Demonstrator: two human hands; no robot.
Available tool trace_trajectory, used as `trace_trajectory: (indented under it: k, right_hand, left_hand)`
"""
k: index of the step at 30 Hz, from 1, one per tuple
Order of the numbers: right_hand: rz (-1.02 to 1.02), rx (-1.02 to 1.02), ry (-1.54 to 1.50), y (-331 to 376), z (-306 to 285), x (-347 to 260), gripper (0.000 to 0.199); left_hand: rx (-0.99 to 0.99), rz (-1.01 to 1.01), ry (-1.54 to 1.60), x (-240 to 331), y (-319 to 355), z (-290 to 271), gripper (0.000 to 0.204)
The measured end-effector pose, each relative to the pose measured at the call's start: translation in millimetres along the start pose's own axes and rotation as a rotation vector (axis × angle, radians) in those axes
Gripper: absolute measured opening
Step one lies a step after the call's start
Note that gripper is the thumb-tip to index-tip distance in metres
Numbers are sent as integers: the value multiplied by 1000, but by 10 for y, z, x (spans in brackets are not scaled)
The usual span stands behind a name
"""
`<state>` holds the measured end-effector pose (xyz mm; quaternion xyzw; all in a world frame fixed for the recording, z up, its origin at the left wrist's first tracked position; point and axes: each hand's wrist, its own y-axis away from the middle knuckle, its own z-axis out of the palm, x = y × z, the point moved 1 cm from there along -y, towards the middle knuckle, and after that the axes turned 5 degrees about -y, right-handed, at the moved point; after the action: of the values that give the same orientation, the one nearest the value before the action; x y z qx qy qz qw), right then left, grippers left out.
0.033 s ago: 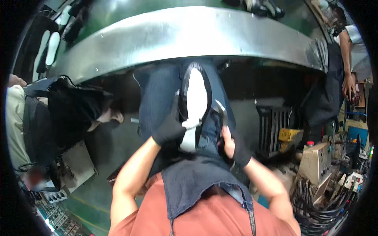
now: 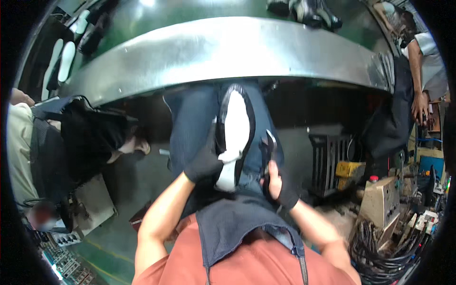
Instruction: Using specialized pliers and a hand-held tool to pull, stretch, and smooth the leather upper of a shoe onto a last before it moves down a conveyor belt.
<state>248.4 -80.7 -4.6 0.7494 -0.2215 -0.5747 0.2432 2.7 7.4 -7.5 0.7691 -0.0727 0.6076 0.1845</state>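
Note:
A shoe [image 2: 236,124] with a white sole and black rim lies sole-up on my lap, over blue jeans [image 2: 190,128] and a navy apron [image 2: 237,228]. My left hand [image 2: 204,164], in a black glove, grips the shoe at its heel end. To the shoe's right, my right hand [image 2: 278,184] wears a black fingerless glove and is closed on a thin dark tool [image 2: 269,148]. The tool's tip points up, close beside the shoe's edge. I cannot tell what kind of tool it is.
A curved metal table edge [image 2: 228,47] runs across ahead, with dark shoes [image 2: 308,12] on the green top. A person with dark hair [image 2: 85,137] bends low at my left. Another person in a dark apron [image 2: 408,90] stands right. A black crate [image 2: 330,164] and cables [image 2: 380,251] lie at the lower right.

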Motion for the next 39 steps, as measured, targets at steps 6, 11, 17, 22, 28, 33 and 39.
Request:
trace_trajectory:
  k: [6, 11, 17, 22, 28, 33, 39]
  right_hand:
    - [45, -67, -205, -107, 80, 208, 52]
    - [32, -6, -127, -532, 45, 281, 56]
    - [9, -145, -72, -905, 184, -250, 56]
    - [-26, -146, -74, -1153, 198, -322, 56]
    - [3, -138, -121, -1219, 116, -350, 58]
    - [41, -211, -44, -1165, 105, -295, 58]
    - [-74, -218, 36, -1071, 188, -30, 61]
  left_hand:
    - [90, -138, 608, 200, 184, 70, 90]
    - [160, -18, 498, 929, -1125, -549, 51]
    - [138, 123, 430, 1591, -2951, -1516, 42]
    - [-250, 27, 193, 1229, -2655, -1290, 36]
    - [-354, -165, -269, 749, -1113, -1167, 40]
    - [523, -293, -857, 20, -652, -1207, 44]
    - [726, -255, -175, -430, -583, -1214, 24]
